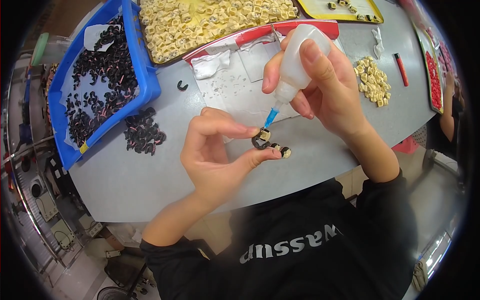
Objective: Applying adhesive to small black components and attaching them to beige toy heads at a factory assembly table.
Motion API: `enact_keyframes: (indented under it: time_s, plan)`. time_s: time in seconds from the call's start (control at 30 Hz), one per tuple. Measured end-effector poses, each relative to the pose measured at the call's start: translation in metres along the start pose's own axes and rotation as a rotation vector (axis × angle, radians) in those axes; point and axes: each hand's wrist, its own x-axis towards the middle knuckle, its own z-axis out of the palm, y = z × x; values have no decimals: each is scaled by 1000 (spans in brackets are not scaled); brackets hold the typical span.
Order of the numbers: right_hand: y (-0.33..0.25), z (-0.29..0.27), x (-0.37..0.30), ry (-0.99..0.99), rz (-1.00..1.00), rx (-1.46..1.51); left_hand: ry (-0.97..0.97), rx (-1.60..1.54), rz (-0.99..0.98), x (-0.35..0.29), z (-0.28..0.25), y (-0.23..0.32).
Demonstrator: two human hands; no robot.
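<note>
My left hand pinches a small black curved piece between thumb and forefinger, upright above the table. A cream bit shows against its inner side; I cannot tell whether the two are joined. My right hand is wrapped round a translucent squeeze bottle, tilted downward. Its blue needle tip points at the upper edge of the black piece, touching or nearly so. Just beyond my left thumb are small black-and-cream pieces.
A blue bin of black curved pieces stands at left, a loose pile beside it. Behind lies a tray of cream squarish pieces. At right are a cream pile, a red marker-like stick and a tray of red pieces.
</note>
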Motion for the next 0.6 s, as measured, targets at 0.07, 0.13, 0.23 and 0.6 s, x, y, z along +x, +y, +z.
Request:
enact_keyframes:
  time_s: [0.07, 0.13, 0.23, 0.6]
  plan:
    - [0, -1, -1, -10, -2, -4, -1, -5, 0, 0, 0, 0]
    - [1, -1, 0, -7, -2, -5, -2, -9, 0, 0, 2, 0]
    - [1, -1, 0, -7, -8, -11, 107, -85, -4, 1, 4, 1]
    - [-3, -11, 6, 28, -51, -17, 99, -78, 12, 4, 0, 0]
